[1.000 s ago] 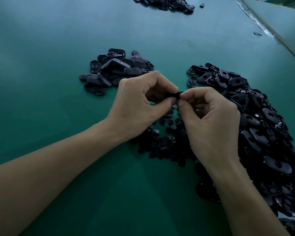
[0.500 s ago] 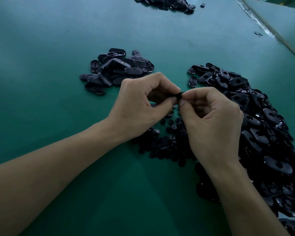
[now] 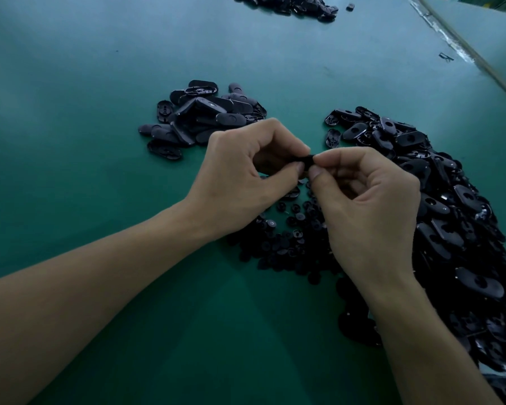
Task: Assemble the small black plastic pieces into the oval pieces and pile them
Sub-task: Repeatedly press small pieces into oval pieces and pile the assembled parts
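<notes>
black piece (image 3: 306, 161) was pinched between left hand (image 3: 240, 182) and right hand (image 3: 371, 206), mostly hidden | small pieces (image 3: 284, 239) were heaped beneath | oval pieces (image 3: 450, 217) were piled rightward

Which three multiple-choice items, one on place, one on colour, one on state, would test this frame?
1. The small round pieces lie: A. beneath the left hand and right hand; B. left of the left forearm; C. in a box.
2. The table is: A. white; B. green; C. red.
3. Both hands: A. lie flat; B. pinch one black piece between them; C. hang empty.
Answers: A, the heap shows under both wrists; B, green all round; B, fingers of both meet on the piece.
</notes>
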{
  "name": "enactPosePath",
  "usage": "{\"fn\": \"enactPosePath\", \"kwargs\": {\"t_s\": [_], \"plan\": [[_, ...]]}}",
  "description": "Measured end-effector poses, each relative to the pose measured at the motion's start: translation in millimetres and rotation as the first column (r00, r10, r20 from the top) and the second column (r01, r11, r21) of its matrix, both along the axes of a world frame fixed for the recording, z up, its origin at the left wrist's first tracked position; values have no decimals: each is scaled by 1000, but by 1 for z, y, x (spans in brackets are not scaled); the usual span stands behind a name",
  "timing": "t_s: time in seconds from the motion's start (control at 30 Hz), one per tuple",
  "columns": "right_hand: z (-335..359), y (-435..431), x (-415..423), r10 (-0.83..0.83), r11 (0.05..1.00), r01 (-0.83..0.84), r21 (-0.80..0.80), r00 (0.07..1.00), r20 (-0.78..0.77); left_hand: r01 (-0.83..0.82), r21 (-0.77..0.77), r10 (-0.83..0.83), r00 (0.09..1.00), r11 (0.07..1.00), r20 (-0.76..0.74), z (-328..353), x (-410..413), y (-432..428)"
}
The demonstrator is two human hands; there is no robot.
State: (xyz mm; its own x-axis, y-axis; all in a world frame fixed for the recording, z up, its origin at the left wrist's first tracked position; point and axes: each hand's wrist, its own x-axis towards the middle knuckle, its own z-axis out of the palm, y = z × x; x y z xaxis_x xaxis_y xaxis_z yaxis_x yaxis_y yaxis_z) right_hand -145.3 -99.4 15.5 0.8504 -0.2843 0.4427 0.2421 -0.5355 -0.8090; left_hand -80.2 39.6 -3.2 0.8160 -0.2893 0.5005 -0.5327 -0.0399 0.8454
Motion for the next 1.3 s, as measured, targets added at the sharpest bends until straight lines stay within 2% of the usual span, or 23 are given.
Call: {"fn": "enactPosePath", "kwargs": {"t_s": [0.23,0.63,1.0,1.3], "plan": [[-2,-1,1,-26,999,26,-26,1000,3,0,10,0,1000,1000,11,-1,0,0],[0,-4,1,44,999,-44,0,999,-27,-6,-11,5,1000,1000,-23,0,1,1],[-2,-2,-1,-66,996,66,-54,998,2,26,3,-26,1000,1000,-18,-1,1,0],[-3,-3,0,-9,999,10,38,1000,-9,33,24,-33,999,999,2,-3,3,2]]}}
